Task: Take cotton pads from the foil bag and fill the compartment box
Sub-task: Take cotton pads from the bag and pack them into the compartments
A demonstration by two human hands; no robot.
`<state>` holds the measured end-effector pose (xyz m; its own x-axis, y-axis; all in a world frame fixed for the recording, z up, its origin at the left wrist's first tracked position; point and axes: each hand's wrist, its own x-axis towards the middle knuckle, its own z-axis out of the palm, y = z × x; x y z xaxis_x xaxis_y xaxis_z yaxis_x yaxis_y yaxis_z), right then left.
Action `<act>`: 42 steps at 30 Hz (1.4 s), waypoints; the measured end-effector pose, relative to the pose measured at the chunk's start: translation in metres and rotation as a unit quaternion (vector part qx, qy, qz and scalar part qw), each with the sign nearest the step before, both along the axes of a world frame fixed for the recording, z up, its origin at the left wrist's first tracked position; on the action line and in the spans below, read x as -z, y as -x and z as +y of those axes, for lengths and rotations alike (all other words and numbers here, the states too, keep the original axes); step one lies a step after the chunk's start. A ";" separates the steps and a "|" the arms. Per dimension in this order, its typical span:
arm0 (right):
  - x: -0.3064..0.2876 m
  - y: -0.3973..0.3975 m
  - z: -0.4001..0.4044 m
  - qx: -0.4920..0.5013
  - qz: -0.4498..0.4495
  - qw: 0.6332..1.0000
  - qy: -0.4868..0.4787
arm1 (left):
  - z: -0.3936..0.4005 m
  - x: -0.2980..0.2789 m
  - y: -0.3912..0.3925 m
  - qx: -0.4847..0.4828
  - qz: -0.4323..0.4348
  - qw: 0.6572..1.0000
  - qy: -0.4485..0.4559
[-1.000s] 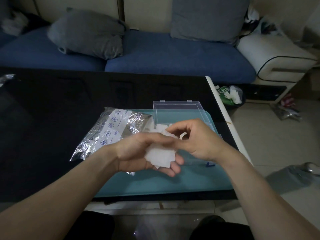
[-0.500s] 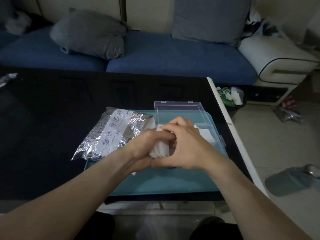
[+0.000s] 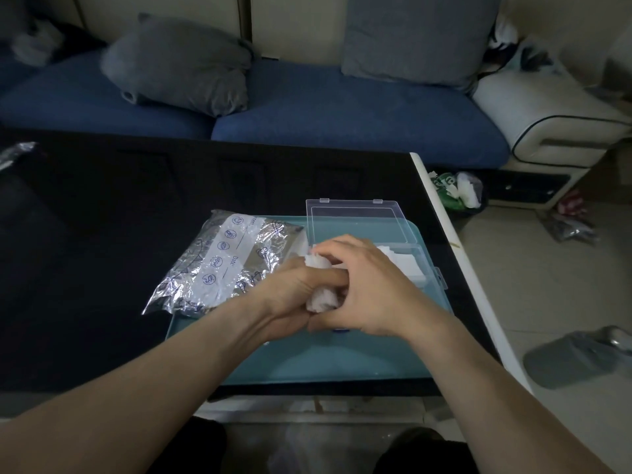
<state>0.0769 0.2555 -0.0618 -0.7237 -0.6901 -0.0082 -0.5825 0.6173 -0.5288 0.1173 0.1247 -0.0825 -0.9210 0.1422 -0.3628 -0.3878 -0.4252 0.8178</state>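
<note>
Left hand (image 3: 294, 295) grips wad of white cotton pads (image 3: 321, 299); right hand (image 3: 362, 285) pinches same wad, over clear plastic compartment box (image 3: 403, 265) at teal tray's (image 3: 307, 364) far right corner. Right compartment already holds pads; rest hidden. Crinkled silver foil bag (image 3: 222, 265) across tray's left edge.

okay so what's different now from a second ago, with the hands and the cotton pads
Both hands moved forward over the compartment box. The left hand, then open under the cotton pads, now grips them; the right hand closed in over them. The foil bag, box lid and teal tray stayed put.
</note>
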 end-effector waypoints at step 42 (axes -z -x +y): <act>0.012 0.029 0.030 0.028 -0.195 0.959 0.203 | -0.003 0.004 -0.003 0.139 -0.012 0.981 0.138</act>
<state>0.0476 0.2859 -0.0734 -0.7563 -0.6538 -0.0252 -0.2630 0.3390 -0.9033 0.1200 0.1214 -0.0867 -0.8518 0.2788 -0.4436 -0.4773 -0.0638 0.8764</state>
